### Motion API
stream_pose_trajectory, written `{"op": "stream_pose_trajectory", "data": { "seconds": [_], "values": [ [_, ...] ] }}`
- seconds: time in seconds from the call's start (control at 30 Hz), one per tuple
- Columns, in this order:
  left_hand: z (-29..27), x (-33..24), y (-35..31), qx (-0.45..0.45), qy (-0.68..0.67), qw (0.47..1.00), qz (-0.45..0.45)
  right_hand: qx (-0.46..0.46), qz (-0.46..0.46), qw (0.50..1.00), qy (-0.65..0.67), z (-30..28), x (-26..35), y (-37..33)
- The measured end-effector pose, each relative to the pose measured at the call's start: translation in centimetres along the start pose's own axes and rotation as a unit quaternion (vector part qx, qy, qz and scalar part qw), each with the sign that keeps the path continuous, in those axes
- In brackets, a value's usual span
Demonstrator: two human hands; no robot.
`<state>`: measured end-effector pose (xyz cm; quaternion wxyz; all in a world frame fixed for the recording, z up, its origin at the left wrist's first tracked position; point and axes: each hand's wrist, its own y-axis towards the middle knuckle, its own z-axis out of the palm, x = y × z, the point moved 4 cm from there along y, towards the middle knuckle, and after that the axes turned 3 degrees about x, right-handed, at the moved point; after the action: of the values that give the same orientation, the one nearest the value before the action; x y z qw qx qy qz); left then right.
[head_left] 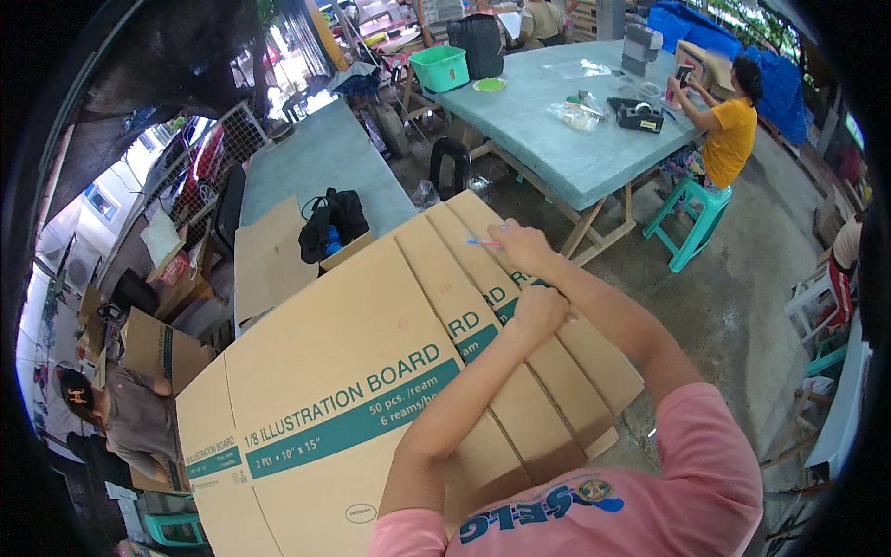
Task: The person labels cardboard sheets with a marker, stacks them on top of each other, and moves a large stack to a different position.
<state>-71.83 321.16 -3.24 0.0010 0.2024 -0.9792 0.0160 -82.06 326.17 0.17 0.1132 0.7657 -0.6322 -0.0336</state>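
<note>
A fanned stack of flat brown cardboard box sheets [325,362] with green printed bands lies across my front, its layers overlapping toward the right. My left hand [540,313] is closed over the edge of one of the upper sheets, its fingertips partly hidden. Just beyond it, my right hand [522,249] rests by the far edges of the sheets. A slim blue and pink pen [481,242] sticks out leftward from its fingers, lying nearly level above the cardboard. My left forearm crosses over the printed band.
A grey-green table [306,158] beyond the stack bears a black bag [334,223]. On the larger table [575,167] are a tape dispenser [639,115] and a green bin [439,68]. One person [729,130] sits on a green stool [687,223]; another [135,413] is at left beside cardboard.
</note>
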Motion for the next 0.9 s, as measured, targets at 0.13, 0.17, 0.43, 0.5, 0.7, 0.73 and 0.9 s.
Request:
{"op": "stream_pose_trajectory", "data": {
  "seconds": [0.13,0.17,0.43,0.5,0.7,0.73,0.9],
  "values": [
    [0.7,0.3,0.5,-0.004,0.013,1.0,-0.005,-0.01,0.036,0.996,0.078,1.9,-1.6,-0.4],
    [0.4,0.3,0.5,-0.021,0.023,1.0,-0.001,-0.036,0.053,0.992,0.109,1.4,-2.1,-0.2],
    [-0.8,-0.4,0.5,0.014,0.008,1.0,-0.012,-0.111,0.103,0.973,0.173,-2.2,-4.1,0.5],
    [-0.9,-0.4,0.7,0.006,-0.013,1.0,-0.007,-0.087,0.093,0.977,0.17,-2.2,-5.4,-0.3],
    [-1.4,-0.5,0.8,0.027,-0.043,0.999,-0.003,-0.039,0.08,0.984,0.157,-1.0,-7.9,-1.9],
    [-1.9,-0.6,0.9,0.01,-0.052,0.999,0.001,-0.036,0.087,0.983,0.16,-0.9,-8.0,-1.9],
    [-3.9,-0.3,1.3,-0.03,-0.111,0.993,0.02,-0.109,0.131,0.949,0.266,-1.6,-9.1,-3.1]
  ]
}}
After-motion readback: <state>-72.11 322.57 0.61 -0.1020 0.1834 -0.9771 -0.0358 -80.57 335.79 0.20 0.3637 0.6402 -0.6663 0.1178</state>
